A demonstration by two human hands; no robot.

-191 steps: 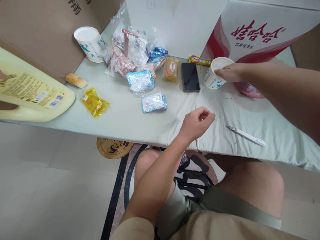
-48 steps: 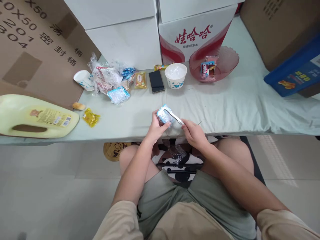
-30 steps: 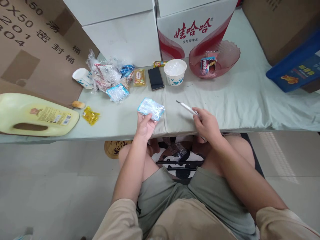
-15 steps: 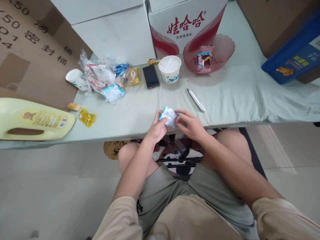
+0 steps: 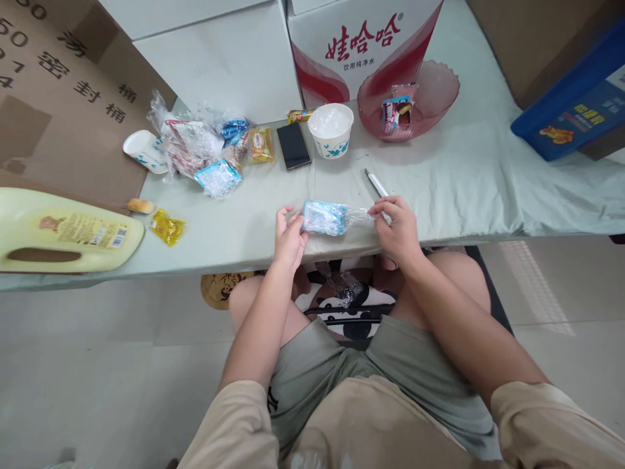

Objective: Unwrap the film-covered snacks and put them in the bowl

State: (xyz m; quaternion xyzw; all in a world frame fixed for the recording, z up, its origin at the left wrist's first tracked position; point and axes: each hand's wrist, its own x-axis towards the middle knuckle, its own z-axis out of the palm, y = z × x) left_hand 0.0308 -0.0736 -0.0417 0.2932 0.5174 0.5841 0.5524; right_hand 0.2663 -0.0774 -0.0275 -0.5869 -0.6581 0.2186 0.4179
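Note:
A flat blue-edged packet [image 5: 325, 217] in crinkled clear plastic is stretched between my hands, just above the front part of the table. My left hand [image 5: 290, 238] pinches its left end between thumb and fingers. At the other side, my right hand [image 5: 396, 227] has its fingers closed on the tail of clear plastic film [image 5: 359, 216], which is drawn out to the right of the packet. What the packet is cannot be made out through the glare. A white pen-like tool [image 5: 375, 182] lies just beyond my right hand, partly covered by it.
Behind the packet stand a paper bowl [image 5: 332, 133] with clear plastic inside, a black phone [image 5: 293, 146] and a pink bowl [image 5: 371, 117] with wrapped snacks. Leftward are a pile of wrapped items [image 5: 188, 146], a yellow wrapper [image 5: 167, 228] and a yellow jug [image 5: 105, 225]. Boxes line the back.
My hands have moved apart. The packet, bunched up between them before, now lies flat and stretched out, with its plastic film pulled to the right by my right hand.

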